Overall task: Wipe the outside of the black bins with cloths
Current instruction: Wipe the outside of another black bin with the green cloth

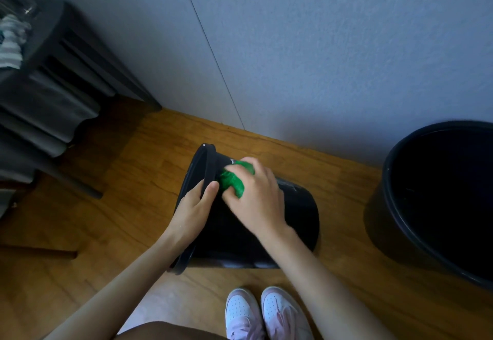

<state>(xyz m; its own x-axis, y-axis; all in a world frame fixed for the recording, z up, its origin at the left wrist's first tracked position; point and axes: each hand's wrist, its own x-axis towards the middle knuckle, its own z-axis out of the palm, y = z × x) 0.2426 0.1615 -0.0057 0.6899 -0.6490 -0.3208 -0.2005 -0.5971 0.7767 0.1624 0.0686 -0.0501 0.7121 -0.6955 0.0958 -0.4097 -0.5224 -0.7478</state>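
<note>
A black bin (298,211) lies on its side on the wooden floor (120,219), its open mouth toward the left hand (193,207) and its base out past the right hand's knuckles. The left hand grips the rim (198,163): the thumb (212,189) lies pressed on the outer side of the rim, while the other fingers curl over the edge into the mouth and are hidden there. Just beside that thumb, the right hand (257,195) holds a bunched green cloth (232,179), fingers curled round it and pressing it against the bin's outer wall right next to the rim; the cloth bulges out between the thumb and the fingertips. The two hands are near each other, almost touching at the thumbs. Well off beyond the right wrist, a second black bin (378,222) stands upright, mouth open upward. Below both forearms, a pair of pale shoes (266,313) points toward the lying bin. Beyond the fingertips rises a pale wall (320,59), and far out past the left hand stands a dark rack (61,78) with a striped cloth (12,43) on top.
</note>
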